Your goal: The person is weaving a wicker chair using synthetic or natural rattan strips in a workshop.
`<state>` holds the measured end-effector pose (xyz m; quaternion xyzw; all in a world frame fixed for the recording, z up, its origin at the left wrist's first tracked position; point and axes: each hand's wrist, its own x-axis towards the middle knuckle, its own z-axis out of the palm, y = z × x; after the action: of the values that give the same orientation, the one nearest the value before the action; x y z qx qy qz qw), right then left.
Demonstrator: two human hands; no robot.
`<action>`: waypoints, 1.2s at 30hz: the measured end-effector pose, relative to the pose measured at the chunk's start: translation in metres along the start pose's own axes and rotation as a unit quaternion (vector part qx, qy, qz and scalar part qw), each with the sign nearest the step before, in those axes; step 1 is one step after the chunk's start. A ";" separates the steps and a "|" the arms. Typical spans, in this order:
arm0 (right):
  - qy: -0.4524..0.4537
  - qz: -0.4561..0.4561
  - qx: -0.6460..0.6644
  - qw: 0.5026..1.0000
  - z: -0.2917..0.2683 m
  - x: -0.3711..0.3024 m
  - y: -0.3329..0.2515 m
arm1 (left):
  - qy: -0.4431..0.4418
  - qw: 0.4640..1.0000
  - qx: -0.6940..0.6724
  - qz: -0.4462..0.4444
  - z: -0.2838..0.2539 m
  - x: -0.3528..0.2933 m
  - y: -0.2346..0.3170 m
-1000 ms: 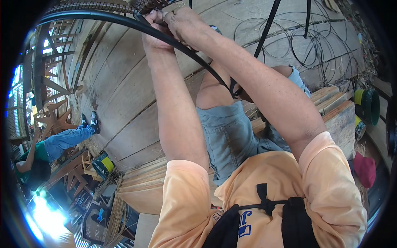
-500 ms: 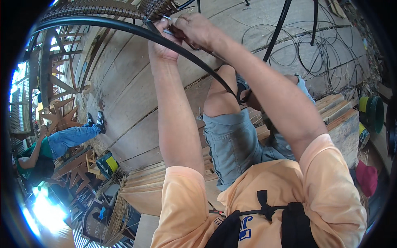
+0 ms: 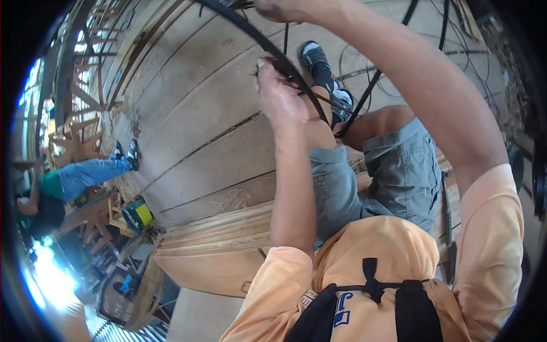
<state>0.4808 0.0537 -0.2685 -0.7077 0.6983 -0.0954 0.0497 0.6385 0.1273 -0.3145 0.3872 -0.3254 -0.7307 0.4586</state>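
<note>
A curved black tube (image 3: pixel 261 39) of a furniture frame slants down across the upper middle toward my knees. My left hand (image 3: pixel 282 97) is raised beside it, the fingers curled and partly hidden behind the tube. From that hand a thin brown strand (image 3: pixel 336 104) leads off to the right, over my lower legs. My right hand (image 3: pixel 279 9) is at the top edge, close to the upper part of the tube and a scrap of dark woven work (image 3: pixel 242 4). Its fingers are blurred and partly cut off, so its grip is hidden.
Thin black legs (image 3: pixel 379 71) of the frame stand at the upper right, with loose coils of dark strand (image 3: pixel 476 71) on the board floor (image 3: pixel 188 108). I sit on stacked planks (image 3: pixel 216 233). At the left are another person (image 3: pixel 85 176) and a dark green bucket (image 3: pixel 137 215).
My left hand has come down and right, away from the woven edge. My right hand has risen to the top edge. The frame has shifted up, and most of the woven part has left view.
</note>
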 end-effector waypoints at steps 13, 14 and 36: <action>-0.119 0.092 0.064 0.987 -0.014 0.002 0.012 | 0.062 0.975 0.139 0.159 0.009 0.013 -0.019; -0.134 0.144 0.087 0.977 -0.011 0.008 -0.004 | 0.082 0.985 0.075 0.132 0.006 0.016 -0.018; 0.224 0.024 -0.123 0.966 0.100 0.017 -0.022 | 0.045 0.990 0.063 0.122 0.002 0.012 -0.014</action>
<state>0.5225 0.0312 -0.3602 -0.6519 0.7147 -0.1638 -0.1933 0.6277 0.1218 -0.3286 0.4054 -0.3940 -0.6294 0.5331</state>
